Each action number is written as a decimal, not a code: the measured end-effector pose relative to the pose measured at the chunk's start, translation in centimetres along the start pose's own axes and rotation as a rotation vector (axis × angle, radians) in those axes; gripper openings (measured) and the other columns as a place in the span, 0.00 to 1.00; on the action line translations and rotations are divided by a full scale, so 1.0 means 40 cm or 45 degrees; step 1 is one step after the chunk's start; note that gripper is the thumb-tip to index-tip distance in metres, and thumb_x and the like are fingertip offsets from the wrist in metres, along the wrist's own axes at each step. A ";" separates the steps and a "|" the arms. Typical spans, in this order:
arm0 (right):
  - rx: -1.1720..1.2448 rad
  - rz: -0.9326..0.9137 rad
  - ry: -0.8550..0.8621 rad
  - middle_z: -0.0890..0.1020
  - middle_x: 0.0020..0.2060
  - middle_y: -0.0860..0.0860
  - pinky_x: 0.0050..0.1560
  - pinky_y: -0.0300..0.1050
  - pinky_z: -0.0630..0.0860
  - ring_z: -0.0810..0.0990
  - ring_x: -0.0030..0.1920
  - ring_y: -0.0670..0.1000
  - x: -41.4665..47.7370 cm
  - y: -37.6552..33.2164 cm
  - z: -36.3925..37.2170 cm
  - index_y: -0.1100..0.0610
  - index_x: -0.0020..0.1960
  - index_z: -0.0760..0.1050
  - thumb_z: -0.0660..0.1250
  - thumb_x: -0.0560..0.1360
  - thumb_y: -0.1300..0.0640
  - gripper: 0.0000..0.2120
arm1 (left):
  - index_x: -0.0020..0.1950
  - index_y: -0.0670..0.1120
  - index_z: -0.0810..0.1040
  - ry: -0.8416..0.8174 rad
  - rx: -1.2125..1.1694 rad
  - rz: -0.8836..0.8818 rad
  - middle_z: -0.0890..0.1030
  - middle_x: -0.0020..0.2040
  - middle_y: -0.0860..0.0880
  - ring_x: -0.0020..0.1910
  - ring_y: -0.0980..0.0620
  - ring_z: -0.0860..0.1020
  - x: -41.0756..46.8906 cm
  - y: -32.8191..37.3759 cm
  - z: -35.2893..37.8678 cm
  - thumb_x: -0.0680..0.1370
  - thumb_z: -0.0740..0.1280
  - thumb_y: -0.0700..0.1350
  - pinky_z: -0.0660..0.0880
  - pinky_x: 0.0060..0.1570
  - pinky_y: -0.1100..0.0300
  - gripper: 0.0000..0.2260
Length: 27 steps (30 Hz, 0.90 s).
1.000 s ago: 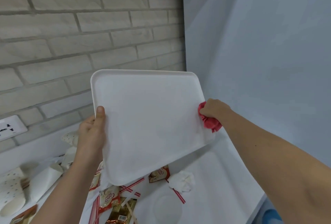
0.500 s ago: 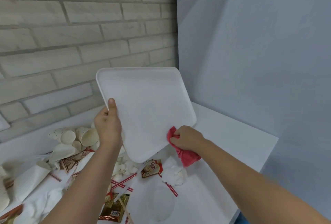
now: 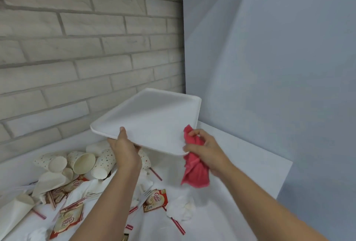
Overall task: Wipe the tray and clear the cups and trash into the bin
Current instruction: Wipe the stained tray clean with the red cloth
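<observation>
**mopbucket_88:** ok so where's the tray at in this one?

**deskgremlin:** the white tray (image 3: 152, 121) is up in the air over the desk (image 3: 240, 173), close to flat with the far edge tipped up a little toward the brick wall (image 3: 77, 48). The left hand (image 3: 125, 150) has it by the near-left edge: thumb on top, fingers curled under, so that grip is closed tight on the tray.

**mopbucket_88:** and the other hand?

**deskgremlin:** the right hand (image 3: 206, 150) is at the tray's near-right corner with a red cloth (image 3: 194, 169) bunched in it. Fingers wrapped round the cloth, most of it hanging down below the corner. The top of the cloth pokes up against the tray's edge.

**mopbucket_88:** mess on the desk?

**deskgremlin:** yep. Spotted paper cups (image 3: 84, 161) lying on their sides in a heap under and left of the tray, creamer packets (image 3: 155, 200) and red-striped straws (image 3: 178, 225) scattered about, a plastic fork (image 3: 144, 197) beside one packet, and a crumpled white napkin (image 3: 181, 210) just right of it. Can't see a bin anywhere.
</observation>
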State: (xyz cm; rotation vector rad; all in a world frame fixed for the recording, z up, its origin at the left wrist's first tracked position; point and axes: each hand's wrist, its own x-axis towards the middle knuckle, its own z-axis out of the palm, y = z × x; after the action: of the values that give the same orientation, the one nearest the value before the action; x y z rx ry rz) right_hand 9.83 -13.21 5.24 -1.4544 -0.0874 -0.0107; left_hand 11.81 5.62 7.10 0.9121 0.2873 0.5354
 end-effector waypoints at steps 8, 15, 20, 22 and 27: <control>-0.080 0.079 -0.031 0.78 0.40 0.58 0.34 0.50 0.80 0.77 0.29 0.56 0.078 -0.079 -0.181 0.58 0.43 0.78 0.66 0.68 0.75 0.13 | 0.46 0.39 0.72 -0.325 0.445 -0.534 0.81 0.32 0.45 0.25 0.52 0.80 0.088 0.099 -0.082 0.80 0.56 0.37 0.75 0.20 0.63 0.07; 0.109 -0.031 0.401 0.80 0.42 0.53 0.39 0.41 0.77 0.77 0.34 0.49 0.122 -0.046 -0.225 0.58 0.43 0.78 0.72 0.71 0.63 0.04 | 0.65 0.32 0.68 -0.277 0.427 -0.521 0.77 0.52 0.40 0.40 0.50 0.75 0.065 -0.079 -0.019 0.81 0.57 0.36 0.76 0.42 0.55 0.14; -0.037 -0.075 0.510 0.77 0.40 0.55 0.45 0.50 0.75 0.76 0.39 0.55 0.092 0.033 -0.233 0.54 0.41 0.78 0.75 0.67 0.59 0.07 | 0.65 0.34 0.69 -0.248 0.331 -0.523 0.77 0.50 0.42 0.41 0.50 0.76 0.016 -0.175 0.035 0.81 0.56 0.37 0.78 0.34 0.59 0.13; -0.122 -0.039 0.499 0.79 0.40 0.54 0.47 0.52 0.77 0.77 0.40 0.55 0.084 0.064 -0.232 0.51 0.42 0.79 0.77 0.60 0.51 0.13 | 0.63 0.37 0.70 -0.228 0.335 -0.517 0.76 0.53 0.43 0.45 0.48 0.76 -0.003 -0.214 0.051 0.81 0.55 0.37 0.75 0.38 0.58 0.12; -0.226 0.023 0.425 0.81 0.42 0.55 0.49 0.53 0.78 0.80 0.41 0.59 0.081 0.117 -0.224 0.51 0.43 0.81 0.77 0.65 0.55 0.08 | 0.57 0.40 0.70 -0.147 0.372 -0.543 0.76 0.55 0.41 0.51 0.44 0.76 -0.023 -0.316 0.058 0.81 0.55 0.39 0.75 0.42 0.56 0.07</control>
State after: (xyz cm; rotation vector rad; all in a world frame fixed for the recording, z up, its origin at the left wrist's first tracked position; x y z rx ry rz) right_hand 13.84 -21.41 -0.18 -1.6116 0.2047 -0.2510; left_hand 16.11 -2.68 -1.78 1.1220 0.4491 0.0450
